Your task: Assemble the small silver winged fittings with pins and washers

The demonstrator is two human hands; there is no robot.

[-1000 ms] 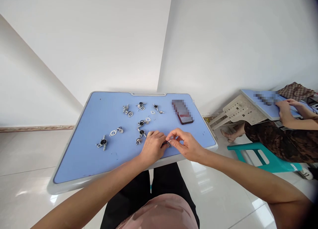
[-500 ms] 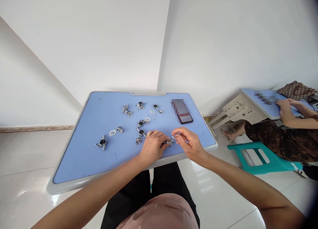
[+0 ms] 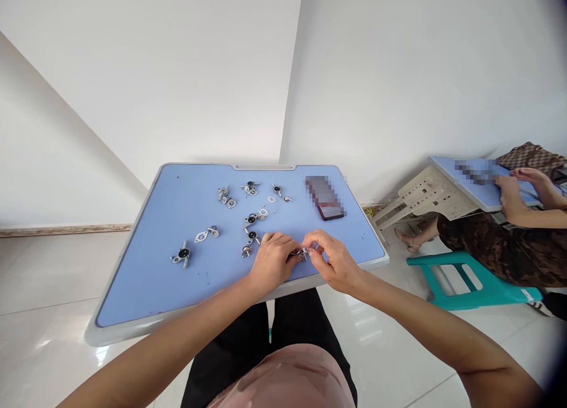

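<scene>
My left hand (image 3: pixel 273 257) is closed with its fingertips on a small metal fitting (image 3: pixel 302 254), low over the near edge of the blue table (image 3: pixel 146 278). Most of that fitting is hidden by the fingers. From the other side, my right hand (image 3: pixel 334 260) pinches a small clear piece (image 3: pixel 313 245) right against the fitting. Its exact kind is too small to make out. Left of my hands lie a metal fitting with a black round centre (image 3: pixel 252 235) and a small metal part (image 3: pixel 246 252).
More black-centred fittings lie at the left (image 3: pixel 183 253) and back (image 3: pixel 277 189), with flat oval metal plates (image 3: pixel 201 237) among them. A phone (image 3: pixel 330 210) rests at the back right. Beyond stand a teal stool (image 3: pixel 465 307) and another table, where a person's hands (image 3: pixel 511 195) are.
My right hand has moved slightly left and curled in, bringing the clear piece against the fitting. My left hand stays in place. At the other table, one of the person's hands has lifted away.
</scene>
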